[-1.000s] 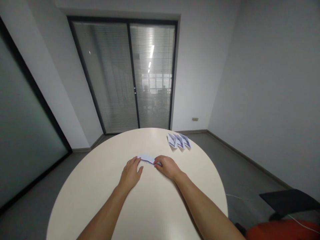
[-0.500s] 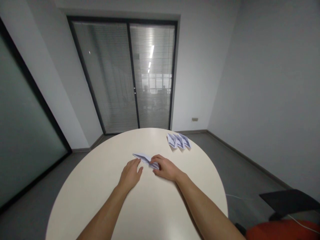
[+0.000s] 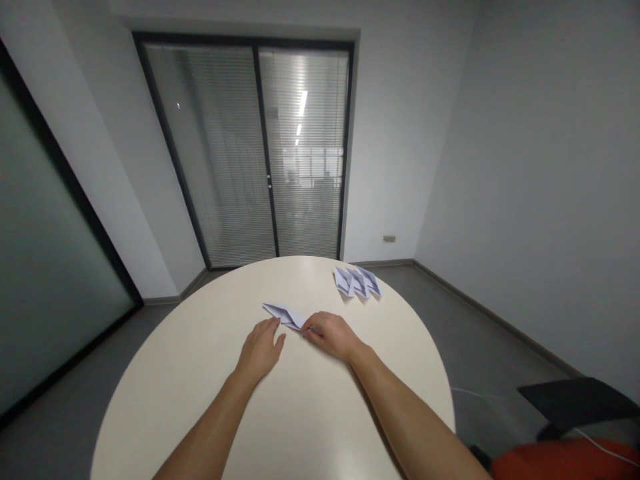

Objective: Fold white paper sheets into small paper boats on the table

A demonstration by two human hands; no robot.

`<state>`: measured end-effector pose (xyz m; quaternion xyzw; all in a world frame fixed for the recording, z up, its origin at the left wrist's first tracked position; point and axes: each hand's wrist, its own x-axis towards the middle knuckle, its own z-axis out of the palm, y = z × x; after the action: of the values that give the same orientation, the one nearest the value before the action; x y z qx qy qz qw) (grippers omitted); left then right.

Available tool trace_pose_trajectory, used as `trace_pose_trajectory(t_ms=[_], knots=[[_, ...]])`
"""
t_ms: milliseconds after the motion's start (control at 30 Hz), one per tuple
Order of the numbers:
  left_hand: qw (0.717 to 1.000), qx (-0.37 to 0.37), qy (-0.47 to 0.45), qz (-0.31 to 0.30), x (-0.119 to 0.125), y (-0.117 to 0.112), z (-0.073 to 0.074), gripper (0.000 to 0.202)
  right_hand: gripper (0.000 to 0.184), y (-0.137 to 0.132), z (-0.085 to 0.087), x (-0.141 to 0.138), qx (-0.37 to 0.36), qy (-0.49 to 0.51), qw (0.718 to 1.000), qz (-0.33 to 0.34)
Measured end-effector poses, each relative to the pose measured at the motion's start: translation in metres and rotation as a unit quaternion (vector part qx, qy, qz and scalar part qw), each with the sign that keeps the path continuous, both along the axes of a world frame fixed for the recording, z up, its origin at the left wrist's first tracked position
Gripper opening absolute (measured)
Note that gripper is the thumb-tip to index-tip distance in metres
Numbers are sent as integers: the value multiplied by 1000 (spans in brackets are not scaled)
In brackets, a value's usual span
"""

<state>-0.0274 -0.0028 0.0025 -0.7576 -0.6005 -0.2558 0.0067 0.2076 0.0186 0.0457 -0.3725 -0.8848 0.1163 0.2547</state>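
Note:
A small folded piece of pale paper (image 3: 283, 313) lies on the round cream table (image 3: 200, 373), its point aimed left and away. My right hand (image 3: 331, 335) has its fingers curled and pressed on the paper's right end. My left hand (image 3: 261, 349) rests flat on the table with its fingers together and stretched out, the fingertips touching the paper's near edge.
Three folded paper pieces (image 3: 358, 282) lie in a row near the table's far right edge. A dark chair (image 3: 575, 403) with an orange seat stands at the lower right. Glass doors with blinds (image 3: 260, 153) face me beyond the table.
The paper has turned and slid left, so its pointed end now sticks out farther left. My right hand has shifted slightly left with it. My left hand has barely moved.

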Motion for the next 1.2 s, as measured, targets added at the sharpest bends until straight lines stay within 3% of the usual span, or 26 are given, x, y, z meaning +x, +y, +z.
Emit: trace_pose_trajectory(t_ms=[267, 433, 633, 967, 1200], knots=[[1000, 2, 1, 7, -2, 0, -4, 39, 18, 2, 4, 1, 64, -19, 994, -87], [1000, -1, 9, 7, -4, -2, -4, 40, 20, 3, 3, 2, 65, -26, 980, -184], [1000, 2, -5, 2, -6, -4, -5, 41, 23, 6, 2, 6, 38, -47, 966, -250], [1000, -5, -25, 1, -8, -4, -5, 41, 29, 7, 5, 12, 10, -91, 942, -322], [1000, -9, -7, 1, -8, -3, -4, 43, 31, 8, 1, 12, 27, -86, 940, -329]])
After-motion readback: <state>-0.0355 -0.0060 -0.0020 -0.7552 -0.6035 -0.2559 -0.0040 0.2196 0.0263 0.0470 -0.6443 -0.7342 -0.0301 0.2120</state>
